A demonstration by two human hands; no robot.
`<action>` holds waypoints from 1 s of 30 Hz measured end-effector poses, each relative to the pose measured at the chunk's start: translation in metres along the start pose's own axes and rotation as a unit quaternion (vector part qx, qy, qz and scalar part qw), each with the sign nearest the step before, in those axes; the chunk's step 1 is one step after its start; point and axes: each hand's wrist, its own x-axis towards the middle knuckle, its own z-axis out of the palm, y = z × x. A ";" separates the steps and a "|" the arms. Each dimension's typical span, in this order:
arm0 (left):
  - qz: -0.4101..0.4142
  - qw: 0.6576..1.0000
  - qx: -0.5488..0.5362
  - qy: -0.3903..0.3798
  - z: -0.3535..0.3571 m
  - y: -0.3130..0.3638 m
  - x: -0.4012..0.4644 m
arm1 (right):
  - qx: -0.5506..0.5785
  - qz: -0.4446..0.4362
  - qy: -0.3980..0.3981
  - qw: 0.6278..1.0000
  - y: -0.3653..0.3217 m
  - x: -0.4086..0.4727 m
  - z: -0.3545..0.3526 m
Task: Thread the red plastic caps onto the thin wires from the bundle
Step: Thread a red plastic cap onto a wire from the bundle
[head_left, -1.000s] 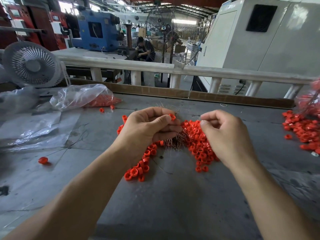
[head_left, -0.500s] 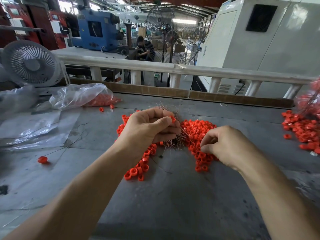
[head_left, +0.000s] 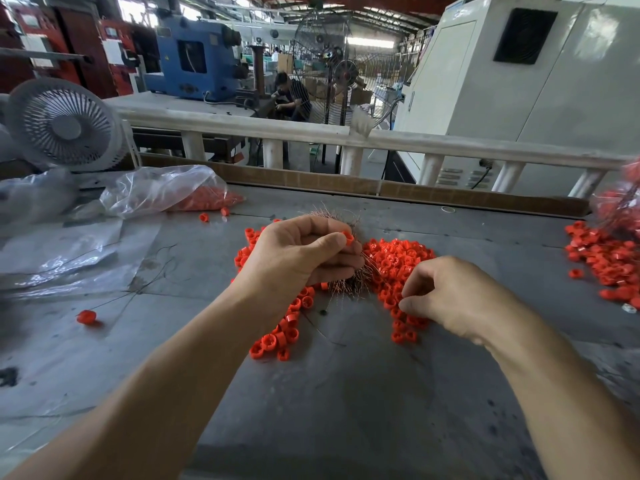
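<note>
The bundle of thin coppery wires (head_left: 349, 282) was gripped in the curled left hand (head_left: 301, 258), which also pinched one small red ring-shaped plastic cap (head_left: 347, 237) between thumb and forefinger above the grey worktop (head_left: 346, 393). The right hand (head_left: 450, 299) was lowered onto the heap of loose red plastic caps (head_left: 398, 261) just right of the bundle, its fingertips drawn together; whether a cap was pinched could not be told. For a clean step, a single cap should be picked, its bore turned toward one wire end, and the bundle kept steady so neighbouring wires were not caught.
</note>
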 end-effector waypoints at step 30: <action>0.011 0.998 0.005 -0.054 0.002 -0.008 0.001 | 0.426 -0.212 0.126 0.871 -0.031 -0.007 0.016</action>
